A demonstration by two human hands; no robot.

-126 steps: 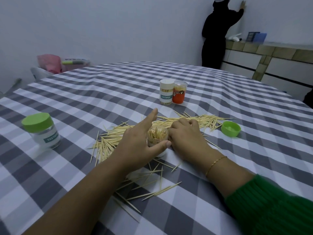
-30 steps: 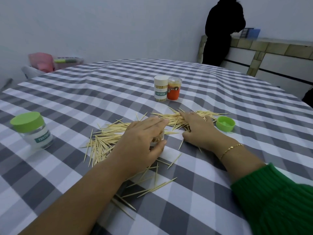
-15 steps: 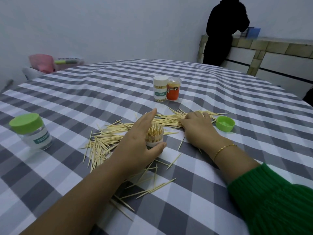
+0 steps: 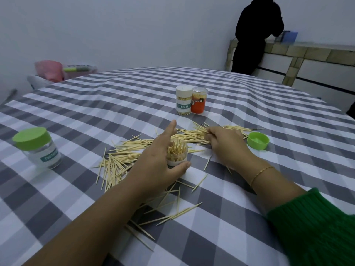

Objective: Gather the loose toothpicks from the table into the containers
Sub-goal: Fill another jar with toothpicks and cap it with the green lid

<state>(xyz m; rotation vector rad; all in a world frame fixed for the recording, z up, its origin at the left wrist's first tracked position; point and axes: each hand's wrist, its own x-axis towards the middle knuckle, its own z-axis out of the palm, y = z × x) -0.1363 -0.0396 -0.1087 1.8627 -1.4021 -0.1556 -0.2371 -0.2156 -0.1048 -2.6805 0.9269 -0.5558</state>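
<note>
A table (image 4: 249, 104) covered with a grey and white checked cloth is seen from above and behind two bare forearms. Near the middle, a small clear open container (image 4: 177, 157), partly filled with upright toothpicks, is held by the left hand (image 4: 159, 162): the thumb is curled round its near side, the palm is wrapped round its left side, and the index finger is stretched forward past the rim. Loose toothpicks (image 4: 123, 160) are scattered on the cloth around this container, with a dense patch to its left, a long heap beyond it and more strewn toward the near edge under the left forearm.

The right hand (image 4: 223, 144), with a thin gold bracelet (image 4: 259, 174) on the wrist and a green knitted sleeve (image 4: 315, 225) further back, is laid on the far heap, its fingers curled and pinching several toothpicks (image 4: 199, 130) at the heap's middle.

A green lid (image 4: 258, 140) is placed upside down just to the right of the right hand. Further back, two closed toothpick containers are set side by side and touching: a white one labelled TOOTHPICK (image 4: 183, 102) and an orange one (image 4: 199, 100). Well to the left, a clear jar with a green cap (image 4: 36, 147) is placed alone.

Beyond the table, a figure in black clothing (image 4: 253, 35) is seen beside a counter (image 4: 317, 54), and a pink object (image 4: 50, 71) is seen at the far left.
</note>
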